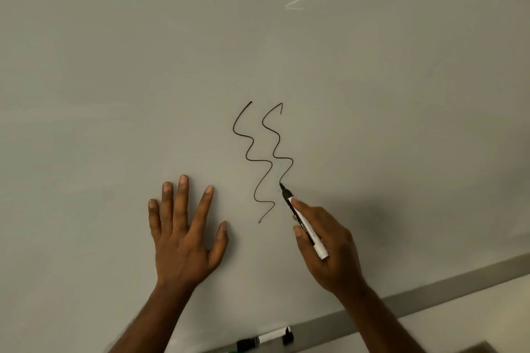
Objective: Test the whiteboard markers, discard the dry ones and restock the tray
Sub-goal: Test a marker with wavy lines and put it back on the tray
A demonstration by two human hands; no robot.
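A white-barrelled black marker point(308, 231) is gripped in my right hand point(329, 249), its uncapped tip touching the whiteboard point(114, 94). The tip sits at the lower end of a dark wavy line point(279, 146). A second, longer wavy line point(258, 163) runs to its left. My left hand point(185, 235) lies flat on the board with fingers spread, left of both lines. Below, on the grey tray ledge point(430, 295), lies another marker point(272, 335) with a black cap point(287, 337) beside it.
A green-tipped marker point(242, 345) lies at the left end of the ledge, partly cut off by the frame's bottom edge. Ceiling lights reflect along the board's top. A pale wall shows under the ledge at the lower right.
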